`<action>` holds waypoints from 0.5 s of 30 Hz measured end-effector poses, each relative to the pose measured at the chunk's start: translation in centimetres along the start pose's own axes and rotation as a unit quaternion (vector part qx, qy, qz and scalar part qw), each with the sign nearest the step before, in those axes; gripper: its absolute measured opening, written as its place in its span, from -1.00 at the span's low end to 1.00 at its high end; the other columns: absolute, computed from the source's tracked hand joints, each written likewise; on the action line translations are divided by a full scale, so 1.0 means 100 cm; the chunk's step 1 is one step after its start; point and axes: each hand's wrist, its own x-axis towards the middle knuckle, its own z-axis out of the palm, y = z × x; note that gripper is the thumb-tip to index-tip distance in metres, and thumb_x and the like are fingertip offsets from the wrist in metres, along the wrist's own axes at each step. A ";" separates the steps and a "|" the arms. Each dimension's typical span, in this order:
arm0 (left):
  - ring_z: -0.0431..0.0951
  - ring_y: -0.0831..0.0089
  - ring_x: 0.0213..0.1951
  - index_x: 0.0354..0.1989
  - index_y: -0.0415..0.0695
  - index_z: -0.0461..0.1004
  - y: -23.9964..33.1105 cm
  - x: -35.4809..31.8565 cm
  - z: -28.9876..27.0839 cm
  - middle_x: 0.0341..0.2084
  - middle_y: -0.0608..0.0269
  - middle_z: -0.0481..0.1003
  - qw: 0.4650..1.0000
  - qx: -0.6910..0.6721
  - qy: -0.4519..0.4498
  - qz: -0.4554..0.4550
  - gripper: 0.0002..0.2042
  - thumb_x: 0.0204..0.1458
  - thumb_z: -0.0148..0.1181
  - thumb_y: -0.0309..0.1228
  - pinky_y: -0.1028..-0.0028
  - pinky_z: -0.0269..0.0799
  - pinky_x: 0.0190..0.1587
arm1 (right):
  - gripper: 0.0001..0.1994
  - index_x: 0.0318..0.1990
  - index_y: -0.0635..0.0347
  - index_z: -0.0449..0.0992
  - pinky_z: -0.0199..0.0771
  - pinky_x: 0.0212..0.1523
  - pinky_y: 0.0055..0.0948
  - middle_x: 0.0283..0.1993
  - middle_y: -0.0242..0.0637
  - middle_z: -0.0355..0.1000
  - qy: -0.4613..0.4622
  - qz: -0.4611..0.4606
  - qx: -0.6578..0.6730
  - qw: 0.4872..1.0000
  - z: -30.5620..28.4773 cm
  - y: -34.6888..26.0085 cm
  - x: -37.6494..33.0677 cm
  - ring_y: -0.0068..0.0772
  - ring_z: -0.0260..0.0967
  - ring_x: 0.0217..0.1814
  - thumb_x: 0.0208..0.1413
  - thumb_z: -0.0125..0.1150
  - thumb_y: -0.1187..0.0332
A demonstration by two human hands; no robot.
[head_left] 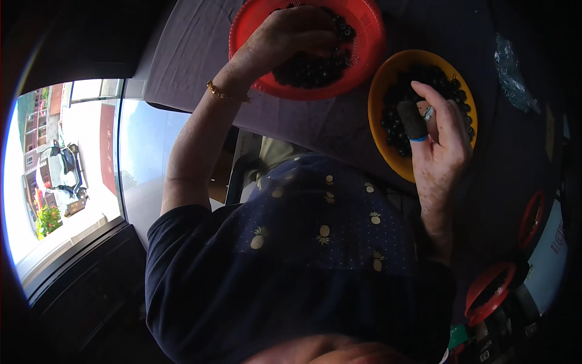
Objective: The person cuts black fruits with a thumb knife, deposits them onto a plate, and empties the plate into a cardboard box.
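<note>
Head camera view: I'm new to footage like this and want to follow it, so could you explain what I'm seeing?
There is no machine here, just a person's own two hands. The single picture comes from a wide fisheye camera worn on their head, looking down, so straight edges bend. On the cloth-covered table stand a red basket and a yellow bowl, both holding small dark round pieces; crumpled clear plastic lies to the right. The left hand is inside the basket. The right hand, its thumb wearing a dark cover, is over the bowl. I can't tell whether either hand grips a piece.
</note>
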 end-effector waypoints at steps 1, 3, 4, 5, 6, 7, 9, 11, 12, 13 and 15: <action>0.51 0.47 -0.28 -0.08 -0.26 0.39 0.003 -0.009 0.005 -0.30 0.15 0.46 0.986 -0.156 0.013 0.050 -0.74 0.11 0.03 -0.39 0.43 0.49 -0.15 | -0.71 -0.16 0.23 0.47 0.30 -0.62 -0.61 -0.55 -0.41 0.28 0.004 -0.006 -0.001 1.000 0.000 -0.005 0.006 -0.61 0.28 -0.58 -0.09 0.28 0.45; 0.53 0.48 -0.32 -0.10 -0.29 0.40 0.009 -0.021 0.014 -0.33 0.15 0.48 0.964 -0.261 0.002 0.053 -0.76 0.10 0.02 -0.44 0.46 0.50 -0.16 | -0.72 -0.16 0.23 0.48 0.32 -0.62 -0.61 -0.55 -0.41 0.28 0.005 -0.014 -0.002 1.000 0.004 -0.011 0.014 -0.61 0.29 -0.58 -0.10 0.28 0.44; 0.54 0.50 -0.36 -0.12 -0.32 0.40 0.011 -0.025 0.017 -0.35 0.14 0.50 0.931 -0.361 -0.011 0.056 -0.78 0.10 0.02 -0.49 0.49 0.52 -0.17 | -0.70 -0.16 0.22 0.47 0.33 -0.60 -0.58 -0.55 -0.41 0.29 0.011 -0.036 -0.005 0.999 0.007 -0.011 0.017 -0.58 0.30 -0.57 -0.11 0.29 0.42; 0.52 0.52 -0.38 -0.12 -0.35 0.40 0.008 -0.030 0.020 -0.35 0.12 0.48 0.909 -0.413 -0.018 0.055 -0.77 0.09 0.04 -0.49 0.44 0.52 -0.12 | -0.69 -0.16 0.22 0.46 0.35 -0.58 -0.56 -0.54 -0.41 0.30 0.017 -0.059 -0.007 0.998 0.011 -0.012 0.021 -0.56 0.31 -0.56 -0.13 0.31 0.41; 0.52 0.51 -0.39 -0.11 -0.34 0.39 0.010 -0.035 0.023 -0.34 0.10 0.47 0.880 -0.471 -0.033 0.048 -0.77 0.09 0.04 -0.49 0.37 0.52 -0.10 | -0.69 -0.16 0.22 0.46 0.35 -0.58 -0.56 -0.54 -0.41 0.30 0.013 -0.063 -0.008 0.998 0.014 -0.015 0.024 -0.56 0.31 -0.56 -0.13 0.31 0.41; 0.52 0.51 -0.39 -0.11 -0.33 0.39 0.006 -0.038 0.027 -0.34 0.11 0.47 0.853 -0.516 -0.045 0.066 -0.77 0.09 0.03 -0.49 0.34 0.52 -0.11 | -0.70 -0.12 0.21 0.47 0.29 -0.58 -0.61 -0.50 -0.41 0.33 -0.002 -0.095 -0.012 0.995 0.017 -0.017 0.028 -0.62 0.28 -0.55 -0.07 0.26 0.40; 0.52 0.51 -0.37 -0.08 -0.30 0.38 0.007 -0.044 0.032 -0.32 0.12 0.46 0.801 -0.590 -0.067 0.078 -0.76 0.09 0.03 -0.47 0.29 0.53 -0.13 | -0.67 -0.10 0.19 0.47 0.28 -0.58 -0.59 -0.47 -0.41 0.36 0.005 -0.151 -0.024 0.988 0.027 -0.022 0.035 -0.61 0.29 -0.54 -0.02 0.23 0.26; 0.51 0.53 -0.37 -0.08 -0.28 0.38 0.010 -0.050 0.038 -0.32 0.16 0.47 0.793 -0.601 -0.054 0.083 -0.75 0.09 0.06 -0.44 0.36 0.53 -0.16 | -0.66 -0.10 0.18 0.47 0.30 -0.57 -0.58 -0.46 -0.40 0.36 -0.009 -0.158 -0.043 0.986 0.031 -0.030 0.039 -0.58 0.30 -0.54 -0.02 0.22 0.22; 0.51 0.55 -0.37 -0.08 -0.28 0.38 0.010 -0.052 0.039 -0.32 0.18 0.47 0.800 -0.592 -0.039 0.093 -0.74 0.08 0.07 -0.43 0.41 0.53 -0.18 | -0.64 -0.10 0.16 0.47 0.32 -0.57 -0.56 -0.46 -0.39 0.36 -0.019 -0.162 -0.060 0.985 0.034 -0.034 0.041 -0.55 0.31 -0.53 -0.03 0.22 0.18; 0.51 0.55 -0.37 -0.08 -0.28 0.38 0.010 -0.055 0.038 -0.32 0.18 0.47 0.797 -0.595 -0.036 0.095 -0.74 0.08 0.07 -0.43 0.41 0.53 -0.18 | -0.62 -0.10 0.16 0.46 0.34 -0.55 -0.52 -0.46 -0.38 0.36 -0.001 -0.169 -0.061 0.984 0.041 -0.032 0.040 -0.48 0.34 -0.52 -0.03 0.21 0.13; 0.51 0.44 -0.22 -0.04 -0.28 0.36 0.007 -0.060 0.034 -0.24 0.15 0.48 0.833 -0.543 -0.018 0.106 -0.69 0.06 0.09 -0.41 0.44 0.44 -0.12 | -0.62 -0.11 0.16 0.46 0.36 -0.54 -0.51 -0.45 -0.37 0.36 -0.020 -0.175 -0.076 0.981 0.042 -0.039 0.045 -0.47 0.35 -0.50 -0.03 0.21 0.14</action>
